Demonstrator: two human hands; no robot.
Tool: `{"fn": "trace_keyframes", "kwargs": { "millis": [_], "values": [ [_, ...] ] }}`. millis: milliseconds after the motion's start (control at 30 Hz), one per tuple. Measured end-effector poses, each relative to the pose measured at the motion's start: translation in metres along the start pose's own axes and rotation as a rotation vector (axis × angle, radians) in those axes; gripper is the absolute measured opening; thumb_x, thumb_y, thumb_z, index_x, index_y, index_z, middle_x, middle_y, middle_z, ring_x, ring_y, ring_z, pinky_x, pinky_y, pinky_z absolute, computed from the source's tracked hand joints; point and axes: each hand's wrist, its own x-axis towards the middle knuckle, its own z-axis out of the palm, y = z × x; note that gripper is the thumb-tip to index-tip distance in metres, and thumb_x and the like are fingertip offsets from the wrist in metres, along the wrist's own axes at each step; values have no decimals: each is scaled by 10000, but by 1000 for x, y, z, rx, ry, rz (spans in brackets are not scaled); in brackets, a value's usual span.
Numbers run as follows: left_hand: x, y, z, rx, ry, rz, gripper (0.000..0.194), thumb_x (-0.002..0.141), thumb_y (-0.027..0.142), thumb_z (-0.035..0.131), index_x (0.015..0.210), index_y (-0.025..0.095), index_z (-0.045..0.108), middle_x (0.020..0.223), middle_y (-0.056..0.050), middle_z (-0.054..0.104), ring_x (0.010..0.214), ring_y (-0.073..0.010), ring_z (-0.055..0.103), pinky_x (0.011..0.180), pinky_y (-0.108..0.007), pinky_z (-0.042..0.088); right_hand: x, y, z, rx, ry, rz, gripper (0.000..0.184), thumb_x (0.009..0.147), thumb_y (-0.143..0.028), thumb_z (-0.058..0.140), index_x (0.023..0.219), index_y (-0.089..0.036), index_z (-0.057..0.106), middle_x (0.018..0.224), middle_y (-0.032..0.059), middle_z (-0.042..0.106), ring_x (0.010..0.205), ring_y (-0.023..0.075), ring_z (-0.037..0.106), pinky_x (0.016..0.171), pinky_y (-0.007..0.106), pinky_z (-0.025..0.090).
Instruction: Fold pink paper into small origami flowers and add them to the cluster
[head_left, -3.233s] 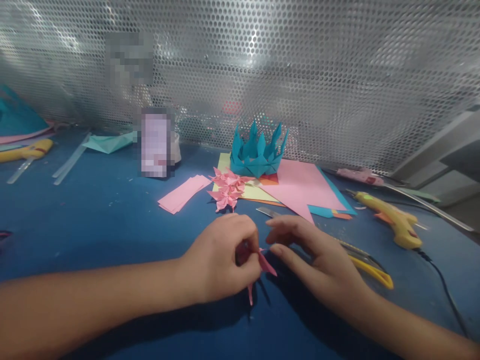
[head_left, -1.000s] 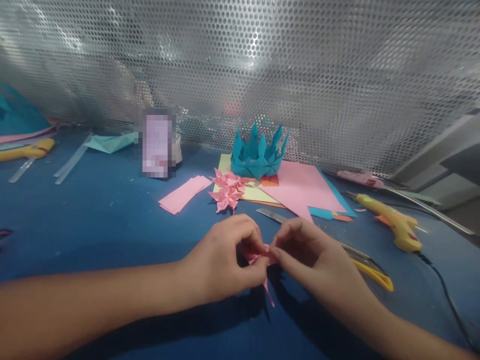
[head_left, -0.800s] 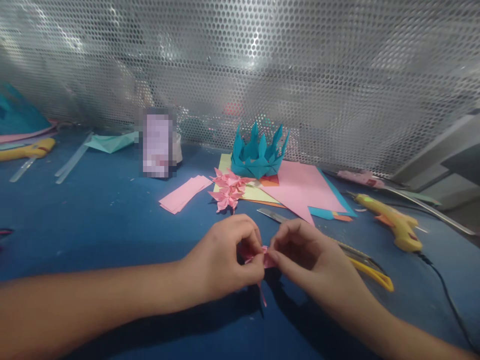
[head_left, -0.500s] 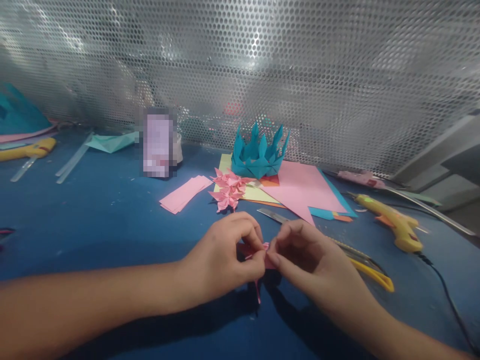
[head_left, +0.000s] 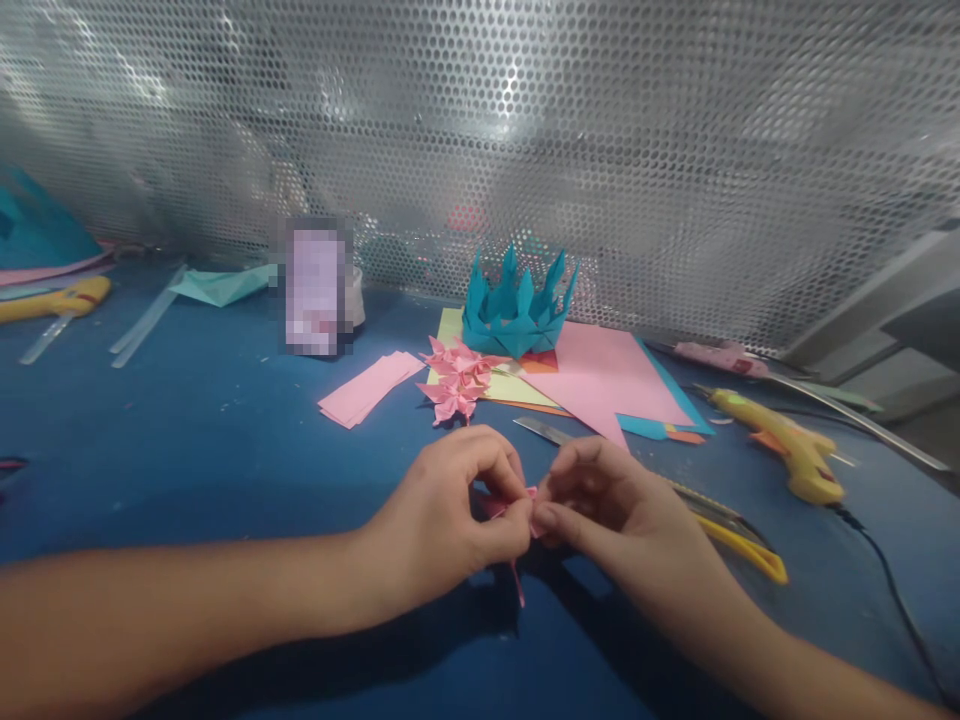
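Between my two hands is a pink origami flower (head_left: pixel 518 582), mostly covered by my fingers, with one thin petal pointing down toward me. My left hand (head_left: pixel 457 510) pinches it between thumb and fingers. From the other side, my right hand (head_left: pixel 626 525) is closed on its right part, thumb and fingertips pressed together. Just beyond the hands lie several finished-looking pink paper flowers (head_left: pixel 454 385) in a cluster. To their left is a small stack of pink paper strips (head_left: pixel 369 388). A yellow-handled cutter (head_left: pixel 750 552) lies partly behind my right hand, its blade showing at the far side.
A blue paper crown (head_left: pixel 516 322) stands on coloured sheets, with a pink sheet (head_left: pixel 611 368) on top. At right lies a yellow glue gun (head_left: pixel 780 440) with its cable. A blurred phone (head_left: pixel 315 290) stands upright at back left. Perforated metal (head_left: pixel 420 130) closes the rear.
My right hand has come in to grip the pink flower beside my left. The flower has been turned between the fingers, its lower petal swinging right, then back left.
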Motion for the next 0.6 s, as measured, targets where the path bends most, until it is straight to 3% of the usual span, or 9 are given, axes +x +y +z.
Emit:
{"fn": "trace_keyframes", "kwargs": {
  "millis": [600],
  "values": [
    [-1,1,5,-178,-59,-150,89,660,112,591,683,164,523,802,-7,555,704,-122,541,656,-269,481,0,0,0,-35,24,-93,122,710,-260,674,695,-202,568,642,-14,618,580,110,615,567,222,543]
  ]
}}
